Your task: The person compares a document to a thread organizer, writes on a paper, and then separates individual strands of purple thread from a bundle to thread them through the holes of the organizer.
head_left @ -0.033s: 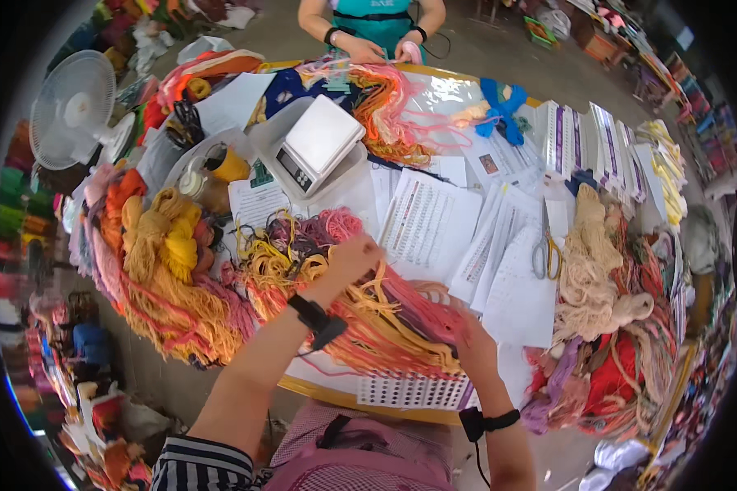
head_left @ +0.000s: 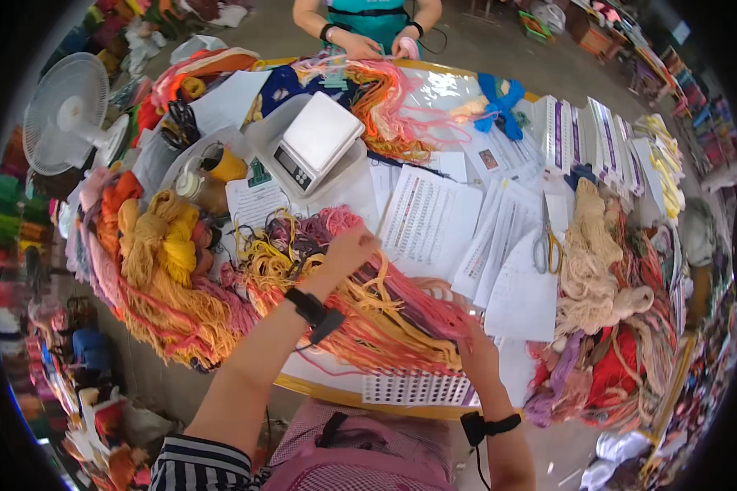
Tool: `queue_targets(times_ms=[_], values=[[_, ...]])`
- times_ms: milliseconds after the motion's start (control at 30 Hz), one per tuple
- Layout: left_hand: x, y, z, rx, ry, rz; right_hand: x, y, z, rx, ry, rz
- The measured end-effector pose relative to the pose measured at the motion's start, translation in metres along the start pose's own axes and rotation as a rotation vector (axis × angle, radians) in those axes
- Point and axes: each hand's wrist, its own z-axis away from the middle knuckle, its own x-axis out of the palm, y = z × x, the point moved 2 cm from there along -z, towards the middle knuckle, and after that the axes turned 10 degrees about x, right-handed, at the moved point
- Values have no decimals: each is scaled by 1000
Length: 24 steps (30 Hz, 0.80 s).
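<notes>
A long bundle of pink, yellow, orange and purple yarn point(head_left: 385, 303) lies across the near middle of the table. My left hand point(head_left: 352, 252) is over its upper part, fingers curled in and closed on strands; the fingertips are partly hidden. At the bundle's right end, my right hand point(head_left: 478, 353) is closed around the pink strands. The loose ends of the yarn spread to the left in a tangled heap.
A white scale point(head_left: 315, 135) sits in a plastic bin point(head_left: 262, 135). Printed sheets point(head_left: 430, 217), scissors point(head_left: 547, 250), beige yarn point(head_left: 590, 254) and orange-yellow skeins point(head_left: 160, 237) surround the bundle. Across the table, a person in a teal apron point(head_left: 368, 29) handles pink yarn. A fan point(head_left: 70, 114) stands at left.
The whole view has shifted slightly. My right hand has moved a little to the right with the yarn ends; my left hand stays on the bundle.
</notes>
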Motion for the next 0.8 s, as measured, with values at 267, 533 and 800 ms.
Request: queue_targets(times_ms=[267,533,800], values=[[-36,-14,40,388,7,-239,31,40,99,9,96,234],[-41,1,72,531,131,-395,1,85,7,-150,359,340],[-16,17,77,575,-53,-286,-13,123,-59,-262,348,570]])
